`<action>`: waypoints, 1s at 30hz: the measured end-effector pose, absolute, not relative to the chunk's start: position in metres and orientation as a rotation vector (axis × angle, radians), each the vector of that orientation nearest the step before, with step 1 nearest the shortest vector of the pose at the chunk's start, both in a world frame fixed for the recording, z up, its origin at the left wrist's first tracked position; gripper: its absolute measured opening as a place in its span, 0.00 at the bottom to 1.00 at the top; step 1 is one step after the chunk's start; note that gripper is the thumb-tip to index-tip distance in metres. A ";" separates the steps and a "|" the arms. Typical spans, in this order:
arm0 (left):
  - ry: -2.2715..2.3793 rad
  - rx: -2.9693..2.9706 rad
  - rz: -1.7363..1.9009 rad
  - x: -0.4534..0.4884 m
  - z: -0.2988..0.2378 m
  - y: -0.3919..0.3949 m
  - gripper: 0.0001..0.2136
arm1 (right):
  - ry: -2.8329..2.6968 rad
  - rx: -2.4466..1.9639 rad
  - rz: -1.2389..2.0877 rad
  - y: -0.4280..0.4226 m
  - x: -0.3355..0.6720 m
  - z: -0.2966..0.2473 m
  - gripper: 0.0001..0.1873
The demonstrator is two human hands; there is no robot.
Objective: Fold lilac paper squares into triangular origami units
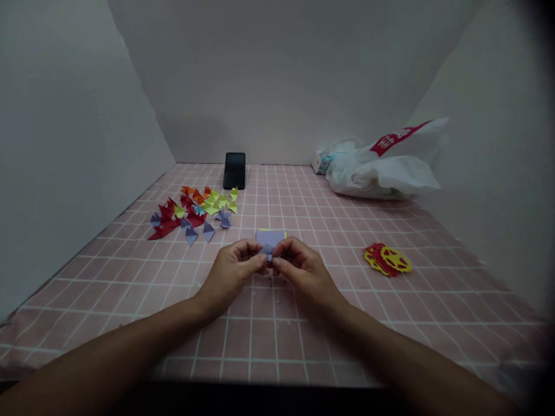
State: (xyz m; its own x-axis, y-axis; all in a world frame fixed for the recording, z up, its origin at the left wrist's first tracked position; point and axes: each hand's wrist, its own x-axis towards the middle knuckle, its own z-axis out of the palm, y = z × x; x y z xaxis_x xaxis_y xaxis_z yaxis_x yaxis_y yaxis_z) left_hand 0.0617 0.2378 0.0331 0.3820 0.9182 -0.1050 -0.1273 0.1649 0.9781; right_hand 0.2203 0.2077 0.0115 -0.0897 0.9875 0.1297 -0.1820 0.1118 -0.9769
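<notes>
Mid-surface (260, 341), the left hand (234, 270) and right hand (302, 268) meet fingertip to fingertip. Both pinch 1 small lilac paper piece (269, 250) held between them, equally near each. Lilac sheets (270, 236) lie just beyond, toward the far edge.

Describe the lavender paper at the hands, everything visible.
The lavender paper looks thin and matte. A pale rectangle shows above the fingers, with a yellow sliver along its top edge. A darker folded bit is pinched between the left hand and right hand, over the pink gridded mat. Whether both parts are one sheet is unclear.
</notes>
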 end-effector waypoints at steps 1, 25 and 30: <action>0.886 1.159 0.899 0.062 0.034 0.237 0.06 | -1.182 -0.933 1.278 0.208 0.220 0.011 0.07; 0.870 1.431 1.026 0.059 0.032 0.238 0.03 | -1.202 -0.928 1.164 0.205 0.218 0.013 0.07; 0.869 1.536 1.021 0.056 0.029 0.241 0.02 | -1.219 -0.956 1.155 0.206 0.219 0.011 0.07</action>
